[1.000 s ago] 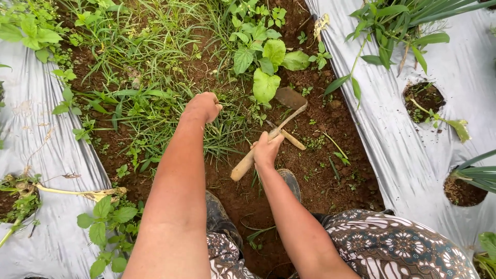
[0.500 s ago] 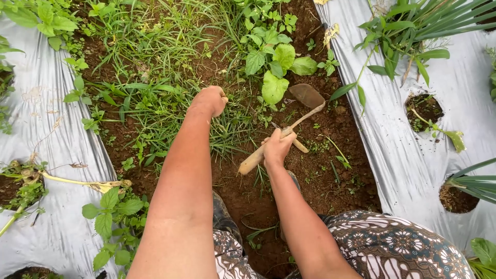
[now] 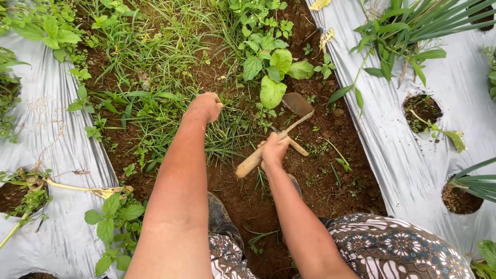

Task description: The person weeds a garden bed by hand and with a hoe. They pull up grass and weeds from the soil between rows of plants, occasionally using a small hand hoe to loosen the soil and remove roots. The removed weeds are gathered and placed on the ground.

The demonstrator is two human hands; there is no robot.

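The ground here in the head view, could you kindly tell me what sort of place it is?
Likely a vegetable plot: a weedy soil furrow between plastic sheets with planting holes, where the right hand holds a hoe.

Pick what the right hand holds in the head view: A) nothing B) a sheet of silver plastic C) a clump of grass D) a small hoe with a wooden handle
D: the right hand is closed around the wooden handle of the small hoe, its blade up by the broad green leaves.

No packages, labels, signs or screens appear anywhere in this garden view.
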